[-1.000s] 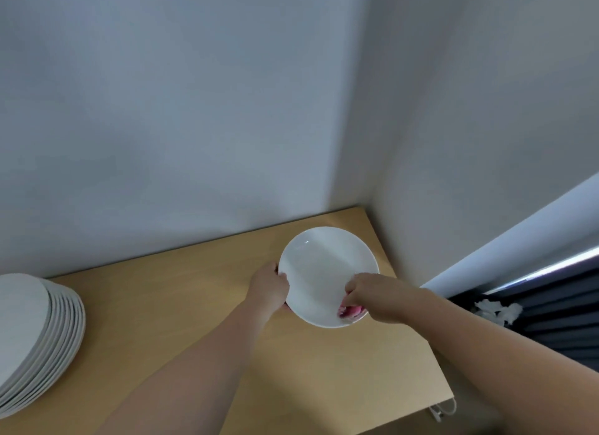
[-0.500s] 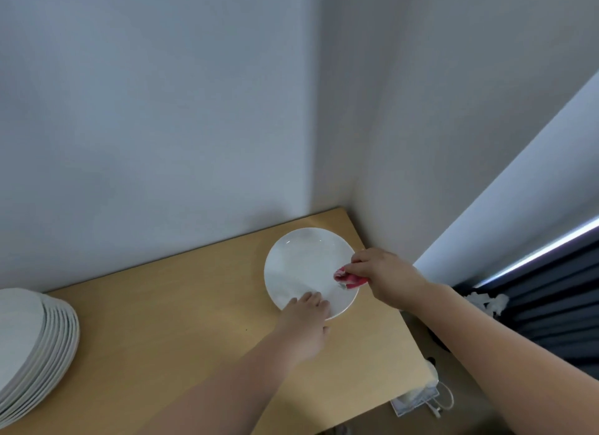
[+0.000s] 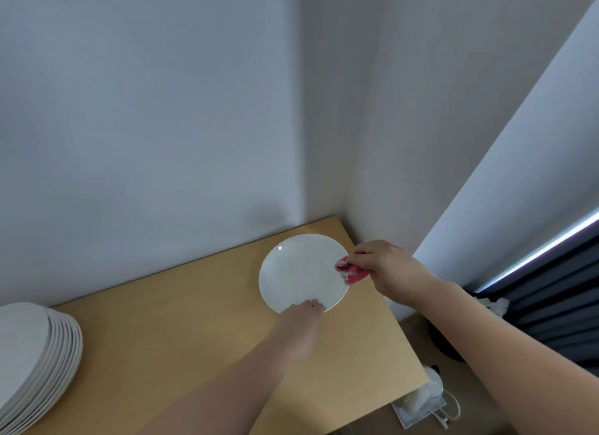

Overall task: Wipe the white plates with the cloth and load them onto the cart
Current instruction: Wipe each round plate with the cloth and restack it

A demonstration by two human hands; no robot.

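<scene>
Plate: one white plate (image 3: 299, 271) between the two hands, over the far corner of the wooden table (image 3: 181, 331); whether it rests on the wood or is tipped up slightly cannot be told
Left hand: the left hand (image 3: 299, 318) grasps the plate's near rim, fingertips over the edge
Right hand: the right hand (image 3: 382, 266) is clenched around a bunched red cloth (image 3: 351, 272), pressing it on the plate's right rim
Change: a second ago the left hand gripped the plate's left edge and the cloth sat on the part of the plate nearest the person; since then the left hand has gone round to the near rim and the cloth has slid out to the right edge
Meaning: probably the wipe of this plate is reaching the rim and nearly done; loading it comes next
Stack: a tall pile of white plates (image 3: 35, 363) well to the left of the left hand, likely waiting for wiping
Cart: not in view
Floor: small white items (image 3: 424, 399) below the right forearm, too unclear to name
Writing: no brand, label or text can be read
</scene>
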